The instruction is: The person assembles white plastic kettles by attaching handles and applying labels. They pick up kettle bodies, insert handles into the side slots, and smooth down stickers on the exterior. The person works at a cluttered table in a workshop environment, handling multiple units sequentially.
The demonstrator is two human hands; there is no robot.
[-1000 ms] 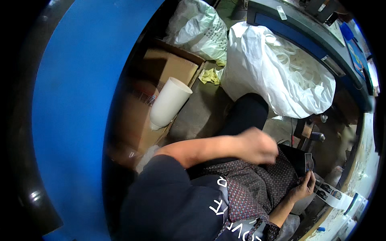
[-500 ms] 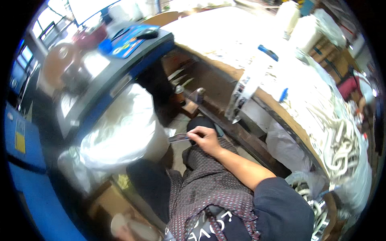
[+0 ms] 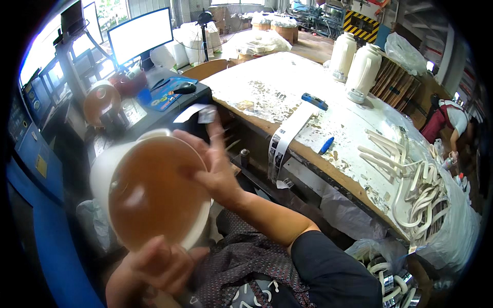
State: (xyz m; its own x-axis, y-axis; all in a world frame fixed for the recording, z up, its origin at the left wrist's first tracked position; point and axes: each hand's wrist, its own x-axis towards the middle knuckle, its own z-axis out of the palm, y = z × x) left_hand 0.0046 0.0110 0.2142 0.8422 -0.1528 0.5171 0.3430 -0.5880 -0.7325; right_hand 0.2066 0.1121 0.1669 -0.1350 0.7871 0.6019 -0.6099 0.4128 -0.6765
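Observation:
A round, hollow white plastic container point(image 3: 101, 179) with a brown inside is tilted up in front of me, its wide mouth facing me. At its lower rim is my left hand point(image 3: 162, 264), fingers bent against the edge and blurred by motion. My right hand point(image 3: 218, 172) lies over the right rim, thumb reaching across the mouth and one finger raised. A small black-and-white label point(image 3: 207, 114) is at that raised fingertip; how it is held is partly hidden.
Right of me stands a worn white table point(image 3: 257, 84) with a hanging label strip point(image 3: 280, 146), a blue cutter point(image 3: 314, 101), a blue marker point(image 3: 326, 146), two white jugs point(image 3: 363, 74) and several white handles point(image 3: 423, 200). A desk with a monitor point(image 3: 141, 38) is left. Another person point(image 3: 454, 118) works far right.
The white container has risen from the lower left to in front of me with my left hand. My right hand has moved left and up to its rim, carrying the label. My view has tilted up.

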